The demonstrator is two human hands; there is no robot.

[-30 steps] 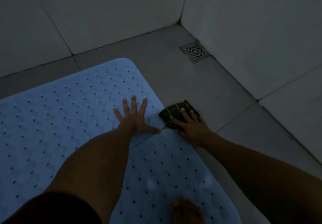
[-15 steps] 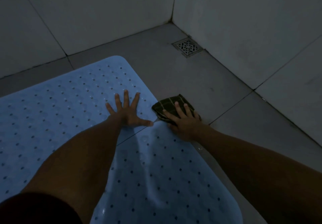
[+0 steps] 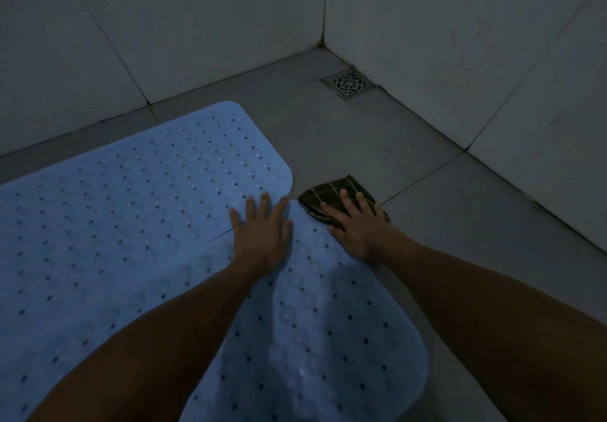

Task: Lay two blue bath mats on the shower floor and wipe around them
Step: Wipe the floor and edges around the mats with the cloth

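Two blue perforated bath mats lie side by side on the grey shower floor: the far mat [image 3: 141,198] and the near mat [image 3: 315,333], meeting at a seam. My left hand [image 3: 262,231] presses flat across that seam, fingers spread. My right hand [image 3: 356,224] rests palm-down on a dark striped cloth [image 3: 328,193] lying on the tile just past the mats' right corners. Part of the cloth is hidden under my fingers.
A square metal floor drain [image 3: 349,84] sits in the far corner where two tiled walls [image 3: 460,43] meet. Bare grey floor tile [image 3: 361,139] runs between the mats and the right wall. The light is dim.
My left hand has slid right along the seam toward the mats' corners and its thumb has drawn in. My right hand stays on the cloth. The view has tilted up a little.
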